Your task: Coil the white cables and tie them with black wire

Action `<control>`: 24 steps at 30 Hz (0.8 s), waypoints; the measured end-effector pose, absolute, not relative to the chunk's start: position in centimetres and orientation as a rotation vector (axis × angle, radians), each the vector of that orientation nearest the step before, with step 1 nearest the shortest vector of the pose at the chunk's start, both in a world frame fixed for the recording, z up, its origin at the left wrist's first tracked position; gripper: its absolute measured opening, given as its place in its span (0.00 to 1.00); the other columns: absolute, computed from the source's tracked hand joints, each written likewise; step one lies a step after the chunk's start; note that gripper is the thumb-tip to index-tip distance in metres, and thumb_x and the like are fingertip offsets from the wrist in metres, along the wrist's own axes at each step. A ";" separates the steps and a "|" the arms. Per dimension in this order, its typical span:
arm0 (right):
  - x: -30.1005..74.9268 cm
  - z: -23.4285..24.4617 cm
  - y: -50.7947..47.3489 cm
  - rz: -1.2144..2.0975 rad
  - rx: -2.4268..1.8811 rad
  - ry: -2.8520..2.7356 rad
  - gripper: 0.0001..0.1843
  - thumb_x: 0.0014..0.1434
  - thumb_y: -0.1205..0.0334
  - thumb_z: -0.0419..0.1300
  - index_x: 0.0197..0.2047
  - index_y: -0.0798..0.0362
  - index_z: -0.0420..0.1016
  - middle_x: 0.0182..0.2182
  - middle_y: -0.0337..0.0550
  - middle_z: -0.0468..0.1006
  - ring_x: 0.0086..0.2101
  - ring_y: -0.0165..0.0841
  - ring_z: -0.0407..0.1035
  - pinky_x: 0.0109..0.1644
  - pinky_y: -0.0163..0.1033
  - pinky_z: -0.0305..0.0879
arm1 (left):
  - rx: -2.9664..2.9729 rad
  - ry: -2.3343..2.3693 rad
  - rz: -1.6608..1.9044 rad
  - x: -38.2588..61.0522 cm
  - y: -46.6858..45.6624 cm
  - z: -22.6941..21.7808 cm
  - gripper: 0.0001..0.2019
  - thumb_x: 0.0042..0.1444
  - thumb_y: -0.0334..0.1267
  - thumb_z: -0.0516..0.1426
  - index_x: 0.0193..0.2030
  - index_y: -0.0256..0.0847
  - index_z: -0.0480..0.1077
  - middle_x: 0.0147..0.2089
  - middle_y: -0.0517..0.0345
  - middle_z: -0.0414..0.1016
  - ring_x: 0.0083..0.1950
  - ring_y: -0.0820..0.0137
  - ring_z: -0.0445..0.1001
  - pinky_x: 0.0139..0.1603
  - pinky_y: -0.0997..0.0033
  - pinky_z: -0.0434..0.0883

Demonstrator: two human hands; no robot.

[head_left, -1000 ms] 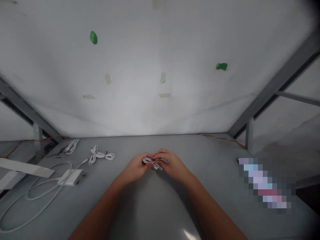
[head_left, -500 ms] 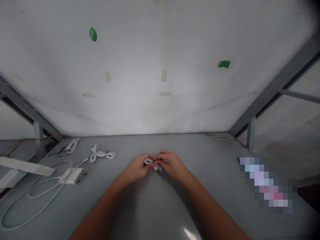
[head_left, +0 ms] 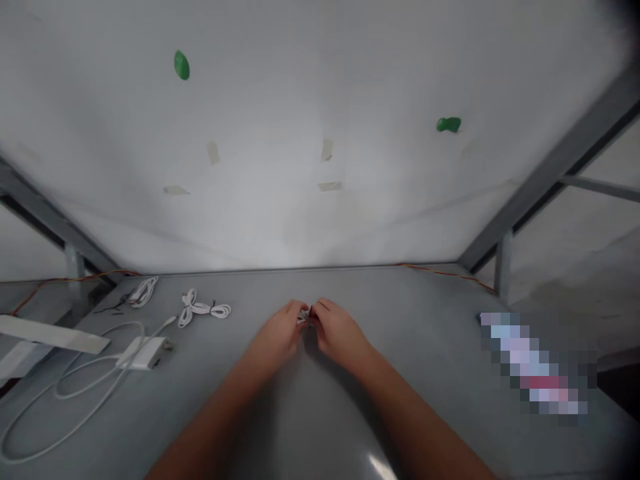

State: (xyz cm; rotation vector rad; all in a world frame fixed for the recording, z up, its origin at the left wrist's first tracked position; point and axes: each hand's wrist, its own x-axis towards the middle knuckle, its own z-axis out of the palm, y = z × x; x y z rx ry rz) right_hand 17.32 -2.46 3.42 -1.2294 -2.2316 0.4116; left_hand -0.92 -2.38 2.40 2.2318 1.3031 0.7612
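Note:
A small coiled white cable (head_left: pixel 303 316) is held between my hands over the middle of the grey table, mostly hidden by the fingers. My left hand (head_left: pixel 281 335) is closed around the coil from the left. On the other side, my right hand (head_left: pixel 342 337) has its fingers pinched at a thin dark twist tie (head_left: pixel 311 311) by the coil. The two hands almost meet at the fingertips.
On the left lie white cable bundles with dark ties (head_left: pixel 200 309), another coiled cable (head_left: pixel 145 292) and a white power adapter (head_left: pixel 143 353) with a long looped cord. A white bar (head_left: pixel 55 335) sits at far left, and a blurred-out object (head_left: pixel 530 363) at right.
The hands have closed in on the cable coil, and less of it shows. My right hand's fingers have curled down, and the coil's lower part is now out of sight.

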 end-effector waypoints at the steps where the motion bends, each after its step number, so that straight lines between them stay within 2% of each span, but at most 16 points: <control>1: 17.1 3.3 -2.5 0.437 -1.251 -2.163 0.10 0.60 0.76 0.55 0.38 0.53 0.72 0.36 0.47 0.76 0.37 0.36 0.69 0.42 0.39 0.63 | 2.280 1.335 0.775 -0.8 -2.4 2.2 0.10 0.66 0.28 0.52 0.51 0.42 0.70 0.49 0.50 0.78 0.50 0.62 0.78 0.53 0.61 0.74; 4: 16.6 2.4 -1.9 0.680 -1.315 -1.842 0.07 0.61 0.71 0.56 0.33 0.51 0.68 0.30 0.43 0.75 0.31 0.34 0.68 0.37 0.38 0.62 | 2.385 1.412 0.838 0.0 -2.8 1.9 0.11 0.67 0.27 0.50 0.48 0.43 0.71 0.46 0.51 0.77 0.48 0.63 0.78 0.51 0.61 0.75; 8: 17.1 1.4 -0.5 1.057 -1.254 -1.451 0.09 0.61 0.64 0.58 0.28 0.49 0.66 0.23 0.39 0.73 0.25 0.33 0.67 0.30 0.37 0.62 | 2.203 1.259 1.106 1.3 -3.3 2.0 0.08 0.69 0.34 0.53 0.50 0.45 0.72 0.52 0.51 0.77 0.53 0.64 0.77 0.57 0.61 0.74; 10: 17.6 1.4 -0.2 1.029 -1.184 -1.435 0.07 0.60 0.63 0.58 0.30 0.49 0.67 0.24 0.39 0.74 0.26 0.33 0.68 0.32 0.37 0.64 | 1.903 1.182 1.220 1.7 -3.2 2.1 0.07 0.68 0.42 0.56 0.42 0.43 0.73 0.51 0.50 0.78 0.53 0.64 0.78 0.56 0.61 0.74; 13: 18.1 2.2 -0.4 0.900 -1.110 -1.581 0.06 0.62 0.62 0.56 0.33 0.49 0.68 0.29 0.41 0.75 0.31 0.34 0.69 0.38 0.38 0.65 | 1.378 1.149 1.226 1.6 -2.4 1.9 0.18 0.63 0.53 0.60 0.31 0.41 0.68 0.44 0.50 0.81 0.47 0.63 0.80 0.50 0.62 0.75; 15: 18.1 2.7 -0.7 0.802 -1.102 -1.711 0.06 0.63 0.63 0.53 0.33 0.49 0.68 0.31 0.42 0.75 0.34 0.35 0.69 0.40 0.39 0.64 | 1.142 1.119 1.167 1.1 -1.7 1.5 0.20 0.56 0.55 0.66 0.35 0.40 0.70 0.43 0.50 0.81 0.44 0.62 0.80 0.49 0.62 0.75; 17: 18.0 3.0 -1.0 0.712 -1.109 -1.812 0.07 0.63 0.64 0.53 0.32 0.49 0.67 0.32 0.43 0.75 0.35 0.36 0.68 0.42 0.40 0.63 | 1.052 1.054 1.102 0.5 -1.1 1.3 0.26 0.49 0.55 0.70 0.45 0.38 0.73 0.45 0.48 0.82 0.45 0.61 0.80 0.49 0.62 0.74; 20: 17.7 2.7 -1.0 0.690 -1.177 -1.811 0.06 0.61 0.65 0.55 0.32 0.49 0.67 0.32 0.42 0.74 0.34 0.36 0.67 0.40 0.39 0.62 | 1.174 1.035 1.072 -0.2 -0.7 1.6 0.33 0.49 0.53 0.70 0.58 0.38 0.72 0.48 0.47 0.81 0.45 0.63 0.78 0.49 0.63 0.73; 22: 17.6 2.0 -0.6 0.803 -1.250 -1.731 0.06 0.60 0.65 0.57 0.30 0.49 0.66 0.28 0.40 0.73 0.30 0.34 0.65 0.36 0.38 0.61 | 1.405 1.124 1.067 -0.3 -0.9 2.1 0.27 0.54 0.49 0.67 0.58 0.40 0.74 0.49 0.49 0.80 0.43 0.65 0.75 0.47 0.65 0.72; 24: 17.7 1.2 0.0 0.982 -1.283 -1.629 0.08 0.58 0.64 0.59 0.27 0.50 0.65 0.24 0.37 0.71 0.27 0.32 0.64 0.33 0.36 0.58 | 1.676 1.192 1.065 -0.1 -1.4 2.6 0.14 0.59 0.43 0.63 0.50 0.42 0.78 0.48 0.51 0.77 0.43 0.66 0.72 0.47 0.66 0.71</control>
